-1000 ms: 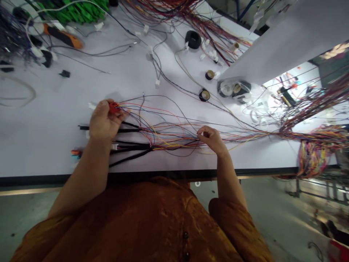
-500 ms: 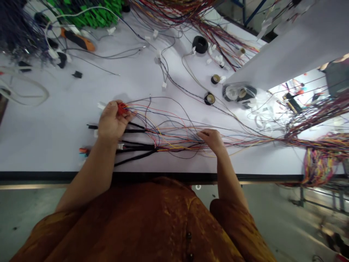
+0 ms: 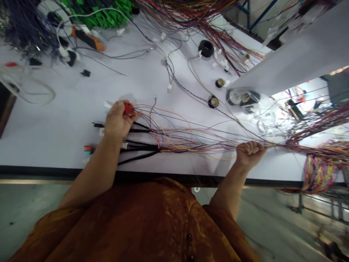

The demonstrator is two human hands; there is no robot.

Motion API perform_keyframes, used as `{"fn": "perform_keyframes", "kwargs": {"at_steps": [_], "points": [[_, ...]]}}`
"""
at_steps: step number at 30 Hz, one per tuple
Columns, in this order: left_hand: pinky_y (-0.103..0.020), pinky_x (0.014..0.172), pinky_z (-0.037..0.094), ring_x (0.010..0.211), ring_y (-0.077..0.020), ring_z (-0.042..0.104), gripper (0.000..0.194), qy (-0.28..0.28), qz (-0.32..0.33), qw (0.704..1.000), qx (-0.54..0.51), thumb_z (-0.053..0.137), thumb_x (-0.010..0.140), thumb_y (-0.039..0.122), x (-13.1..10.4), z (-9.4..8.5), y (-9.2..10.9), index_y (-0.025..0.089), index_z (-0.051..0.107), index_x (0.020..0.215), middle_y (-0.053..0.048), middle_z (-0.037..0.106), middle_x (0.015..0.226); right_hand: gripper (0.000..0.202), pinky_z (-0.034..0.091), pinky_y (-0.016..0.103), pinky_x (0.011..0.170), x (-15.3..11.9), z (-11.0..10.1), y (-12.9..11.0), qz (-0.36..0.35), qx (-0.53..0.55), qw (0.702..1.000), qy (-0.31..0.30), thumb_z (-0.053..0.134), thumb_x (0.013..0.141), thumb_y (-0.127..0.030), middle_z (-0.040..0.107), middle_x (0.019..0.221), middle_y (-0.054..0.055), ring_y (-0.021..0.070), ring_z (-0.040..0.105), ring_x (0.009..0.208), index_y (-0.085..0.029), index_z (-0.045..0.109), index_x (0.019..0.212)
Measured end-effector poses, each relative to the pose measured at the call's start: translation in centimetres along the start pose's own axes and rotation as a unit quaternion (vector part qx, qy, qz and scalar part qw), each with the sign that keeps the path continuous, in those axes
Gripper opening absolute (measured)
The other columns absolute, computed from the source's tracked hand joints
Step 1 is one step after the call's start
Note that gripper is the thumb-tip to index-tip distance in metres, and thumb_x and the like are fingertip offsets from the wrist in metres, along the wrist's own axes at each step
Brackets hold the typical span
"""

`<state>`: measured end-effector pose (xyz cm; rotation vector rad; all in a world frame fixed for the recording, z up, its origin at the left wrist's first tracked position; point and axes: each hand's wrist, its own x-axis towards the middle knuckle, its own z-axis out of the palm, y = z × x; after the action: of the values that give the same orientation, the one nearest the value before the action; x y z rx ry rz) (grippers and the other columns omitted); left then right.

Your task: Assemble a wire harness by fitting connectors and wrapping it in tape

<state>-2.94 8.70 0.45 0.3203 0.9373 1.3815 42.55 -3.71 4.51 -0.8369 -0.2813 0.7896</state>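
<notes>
A red connector (image 3: 129,108) with thin wires running out of its right side is pinched in my left hand (image 3: 118,120). Far to the right, my right hand (image 3: 249,153) is closed around part of the wire bundle (image 3: 201,145), which stretches across the white table. Black-sleeved branches (image 3: 141,148) of the harness pass under and beside my left wrist. At their left ends lie an orange connector (image 3: 88,148) and a black one (image 3: 98,125). A loose wire end (image 3: 155,97) sticks up above the bundle.
Tape rolls (image 3: 206,48) and a bagged set of rolls (image 3: 242,97) lie behind the bundle. An orange-black tool (image 3: 88,39) rests near green connectors (image 3: 106,16). A white column-like surface (image 3: 289,51) slants across the right. The dark table edge (image 3: 196,179) runs before my body.
My right hand has moved right along the wires and closed around the bundle. My left hand still holds the red connector. The whole view has shifted slightly.
</notes>
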Motion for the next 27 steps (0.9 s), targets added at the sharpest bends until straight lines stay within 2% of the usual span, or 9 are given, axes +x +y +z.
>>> {"fn": "perform_keyframes", "kwargs": {"at_steps": [1, 3, 5, 8, 11, 14, 20, 23, 27], "points": [[-0.031, 0.063, 0.036, 0.061, -0.0064, 0.056, 0.038, -0.005, -0.004, 1.000, -0.002, 0.030, 0.106, 0.015, 0.0, 0.0, 0.1, 0.014, 0.061, 0.086, 0.001, 0.061, 0.061, 0.044, 0.018, 0.020, 0.035, 0.4, -0.5, -1.2, 0.001, 0.052, 0.997, 0.058, 0.041, 0.098, -0.031, 0.014, 0.048, -0.009, 0.0078, 0.015, 0.036, -0.022, 0.041, 0.055], [-0.032, 0.061, 0.030, 0.062, -0.0058, 0.056, 0.039, -0.010, -0.010, 1.000, -0.007, 0.029, 0.106, 0.014, -0.1, -0.1, 0.1, 0.014, 0.062, 0.086, 0.001, 0.061, 0.062, 0.044, 0.013, 0.022, 0.034, 0.5, 0.1, -3.0, 0.007, 0.001, 0.995, 0.097, 0.037, 0.099, -0.029, 0.016, 0.047, -0.009, 0.0079, 0.013, 0.035, -0.023, 0.044, 0.056], [-0.031, 0.062, 0.030, 0.063, -0.0043, 0.055, 0.039, -0.012, -0.011, 1.000, -0.010, 0.028, 0.106, 0.013, -0.1, -0.1, 0.0, 0.014, 0.062, 0.086, 0.002, 0.061, 0.063, 0.043, 0.010, 0.026, 0.036, -0.2, 2.7, -3.5, -0.004, -0.179, 0.983, 0.041, 0.041, 0.097, -0.033, 0.017, 0.045, -0.008, 0.0081, 0.011, 0.035, -0.024, 0.044, 0.056], [-0.027, 0.062, 0.039, 0.059, -0.0051, 0.055, 0.031, 0.007, 0.003, 1.000, 0.003, 0.040, 0.104, 0.021, 0.0, 0.0, -0.2, 0.016, 0.061, 0.083, 0.003, 0.060, 0.063, 0.030, 0.011, 0.027, 0.039, -2.7, 9.2, -1.9, -0.066, -0.380, 0.915, -0.119, 0.057, 0.089, -0.035, 0.025, 0.047, -0.007, 0.0079, 0.020, 0.038, -0.024, 0.051, 0.061], [-0.026, 0.060, 0.048, 0.055, -0.0085, 0.055, 0.020, 0.018, 0.020, 0.999, 0.022, 0.062, 0.092, 0.034, 0.0, 0.2, -0.3, 0.019, 0.061, 0.078, 0.003, 0.060, 0.065, 0.011, 0.023, 0.025, 0.044, -5.6, 16.4, 2.1, 0.009, -0.469, 0.825, -0.316, 0.059, 0.090, -0.031, 0.040, 0.052, -0.006, 0.0079, 0.033, 0.044, -0.023, 0.064, 0.084], [-0.022, 0.057, 0.049, 0.057, -0.0088, 0.056, 0.018, 0.010, 0.029, 0.999, 0.027, 0.069, 0.086, 0.033, -0.1, 0.3, -0.4, 0.019, 0.062, 0.077, 0.001, 0.062, 0.070, 0.014, 0.029, 0.023, 0.051, -7.7, 22.6, 7.7, 0.064, -0.488, 0.726, -0.481, 0.061, 0.086, -0.028, 0.043, 0.060, -0.007, 0.0062, 0.037, 0.051, -0.021, 0.063, 0.099], [-0.020, 0.056, 0.045, 0.058, -0.0083, 0.053, 0.012, -0.010, 0.042, 0.999, 0.025, 0.072, 0.082, 0.027, 0.1, 0.2, -0.4, 0.019, 0.063, 0.078, 0.002, 0.058, 0.066, 0.015, 0.035, 0.021, 0.058, -9.9, 30.3, 19.0, 0.090, -0.450, 0.611, -0.645, 0.064, 0.080, -0.022, 0.046, 0.060, -0.009, 0.0069, 0.043, 0.057, -0.020, 0.055, 0.091], [-0.021, 0.055, 0.043, 0.057, -0.0084, 0.052, 0.018, -0.005, 0.033, 0.999, 0.011, 0.075, 0.078, 0.030, 0.1, 0.0, -0.3, 0.020, 0.061, 0.076, 0.002, 0.058, 0.067, 0.010, 0.039, 0.023, 0.061, -10.2, 31.3, 21.5, 0.105, -0.424, 0.614, -0.657, 0.062, 0.081, -0.023, 0.054, 0.067, -0.006, 0.0092, 0.048, 0.062, -0.020, 0.054, 0.086], [-0.021, 0.058, 0.045, 0.066, -0.0094, 0.057, 0.019, -0.019, 0.023, 1.000, 0.009, 0.074, 0.079, 0.035, -0.1, -0.1, -0.2, 0.020, 0.067, 0.088, -0.002, 0.064, 0.083, 0.018, 0.040, 0.024, 0.066, -9.7, 28.8, 21.5, 0.030, -0.427, 0.690, -0.583, 0.049, 0.090, -0.028, 0.054, 0.070, -0.003, 0.0107, 0.049, 0.068, -0.019, 0.056, 0.076]]}}
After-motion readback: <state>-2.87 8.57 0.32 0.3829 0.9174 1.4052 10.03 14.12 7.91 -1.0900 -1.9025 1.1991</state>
